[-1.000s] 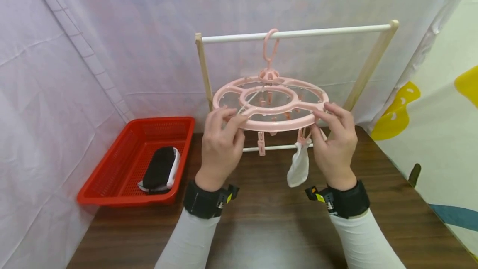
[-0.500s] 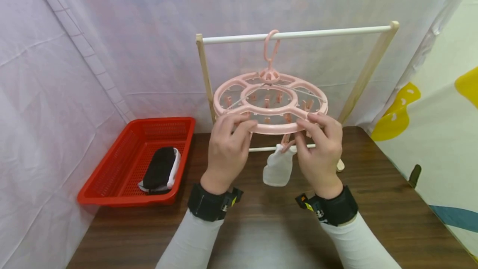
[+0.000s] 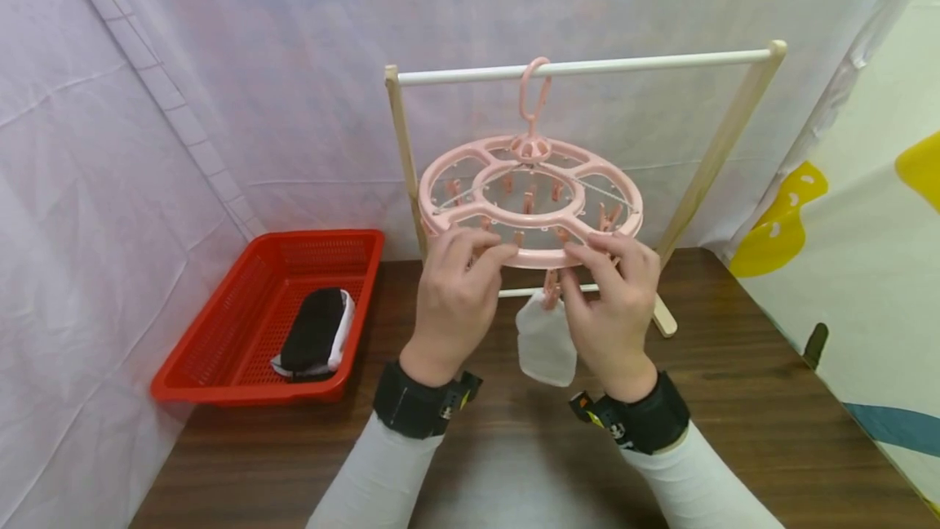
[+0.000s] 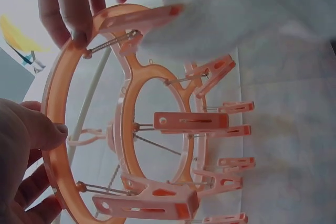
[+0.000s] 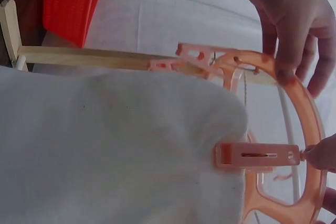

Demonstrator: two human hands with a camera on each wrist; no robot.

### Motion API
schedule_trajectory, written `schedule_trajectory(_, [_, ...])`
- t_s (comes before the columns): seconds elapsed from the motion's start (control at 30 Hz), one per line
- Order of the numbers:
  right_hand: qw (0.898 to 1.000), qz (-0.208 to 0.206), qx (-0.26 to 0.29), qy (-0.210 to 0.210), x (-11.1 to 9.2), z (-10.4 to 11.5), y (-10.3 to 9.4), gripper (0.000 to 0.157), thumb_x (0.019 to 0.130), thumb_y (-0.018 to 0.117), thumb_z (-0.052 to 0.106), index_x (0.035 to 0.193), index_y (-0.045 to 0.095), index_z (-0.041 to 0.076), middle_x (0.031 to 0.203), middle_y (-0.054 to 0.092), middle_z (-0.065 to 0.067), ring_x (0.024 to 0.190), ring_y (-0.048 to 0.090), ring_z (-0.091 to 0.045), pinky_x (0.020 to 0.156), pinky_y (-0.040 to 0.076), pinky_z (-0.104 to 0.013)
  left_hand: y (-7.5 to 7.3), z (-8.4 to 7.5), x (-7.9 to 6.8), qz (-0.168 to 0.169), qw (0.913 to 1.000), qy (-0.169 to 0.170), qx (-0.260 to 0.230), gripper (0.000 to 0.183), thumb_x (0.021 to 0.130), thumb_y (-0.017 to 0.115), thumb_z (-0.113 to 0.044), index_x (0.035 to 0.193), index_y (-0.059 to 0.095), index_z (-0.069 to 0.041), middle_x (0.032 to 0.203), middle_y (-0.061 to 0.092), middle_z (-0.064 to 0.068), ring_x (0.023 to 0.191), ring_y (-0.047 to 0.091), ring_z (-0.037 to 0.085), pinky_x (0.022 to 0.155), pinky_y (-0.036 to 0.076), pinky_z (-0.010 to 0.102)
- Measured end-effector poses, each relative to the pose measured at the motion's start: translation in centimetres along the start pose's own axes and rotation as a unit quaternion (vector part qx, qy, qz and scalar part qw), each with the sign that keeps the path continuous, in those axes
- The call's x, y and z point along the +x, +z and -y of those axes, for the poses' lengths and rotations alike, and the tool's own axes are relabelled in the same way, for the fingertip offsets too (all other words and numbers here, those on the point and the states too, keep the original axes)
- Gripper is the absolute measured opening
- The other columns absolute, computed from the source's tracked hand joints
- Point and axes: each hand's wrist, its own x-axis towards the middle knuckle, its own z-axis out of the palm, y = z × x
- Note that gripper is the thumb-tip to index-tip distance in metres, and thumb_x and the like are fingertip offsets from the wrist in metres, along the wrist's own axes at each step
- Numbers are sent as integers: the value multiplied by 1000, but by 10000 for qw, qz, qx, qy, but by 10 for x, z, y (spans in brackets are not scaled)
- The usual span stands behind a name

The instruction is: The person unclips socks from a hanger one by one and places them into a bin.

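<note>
A pink round clothes-drying hanger (image 3: 539,259) with dangling pegs hangs by its hook from a white rail. My left hand (image 3: 457,300) pinches the front-left of its rim, thumb beneath and fingers on top. On the front-right of the same rim, my right hand (image 3: 613,308) has a like pinch. Between the hands a white sock (image 3: 547,349) hangs from one pink peg (image 5: 260,155), which bites its top edge in the right wrist view. Other pegs, such as this pink one (image 4: 191,120), hold nothing in the left wrist view.
The white rail (image 3: 646,64) tops a wooden-legged stand on the brown table (image 3: 734,398). To the left sits a red basket (image 3: 170,388) with a dark folded cloth item (image 3: 317,329) and white pieces in it. White curtains enclose the back and left.
The hanger has turned, bringing the sock from the right round to the front middle. My right hand has moved left and nearer to me; the left has shifted slightly right.
</note>
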Motion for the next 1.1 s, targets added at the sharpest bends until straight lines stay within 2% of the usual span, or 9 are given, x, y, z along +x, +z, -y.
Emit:
schedule_trajectory(0.17, [10000, 1, -19, 26, -1, 0, 1, 18, 76, 79, 11, 93, 76, 8, 103, 67, -17, 100, 51, -42, 89, 39, -51, 1, -2, -1, 51, 10000, -28, 67, 19, 87, 60, 1, 94, 74, -11, 100, 67, 8, 98, 60, 27, 87, 50, 37])
schedule_trajectory(0.33, [9998, 115, -100, 153, 3, -8, -3, 21, 78, 74, 7, 100, 75, 6, 108, 66, -18, 104, 52, -40, 91, 39, -49, 1, -1, 0, -42, 10000, -31, 72, 21, 87, 58, 4, 94, 72, -10, 100, 67, 9, 98, 60, 27, 88, 51, 36])
schedule_trajectory(0.5, [9991, 218, -121, 332, 8, -24, -10, 22, 81, 68, 6, 101, 75, 7, 110, 66, -17, 105, 52, -38, 91, 38, -46, -2, 6, 0, -162, 9998, -118, -46, 21, 89, 55, 4, 94, 71, -8, 102, 66, 10, 101, 61, 29, 92, 49, 36])
schedule_trajectory(0.7, [9988, 211, -40, 437, 11, -36, -15, 23, 81, 68, 6, 102, 76, 7, 110, 66, -18, 103, 53, -38, 88, 38, -43, -7, 18, -1, -216, 9990, -322, -216, 16, 90, 56, 1, 95, 70, -6, 104, 66, 12, 104, 60, 29, 94, 48, 37])
schedule_trajectory(0.83, [9990, 166, 36, 419, 15, -30, -16, 22, 80, 71, 4, 101, 75, 4, 108, 66, -21, 101, 53, -40, 87, 38, -43, -8, 23, -2, -230, 9983, -431, -331, 18, 89, 56, 4, 95, 70, -6, 105, 66, 12, 105, 60, 29, 96, 47, 36])
schedule_trajectory(1.1, [9993, 63, 227, 292, 28, -3, -21, 19, 77, 70, -10, 94, 74, -4, 102, 66, -26, 99, 54, -45, 90, 40, -41, -7, 32, -5, -207, 9963, -720, -416, 17, 89, 56, 5, 95, 68, -5, 108, 66, 13, 107, 60, 29, 98, 46, 36])
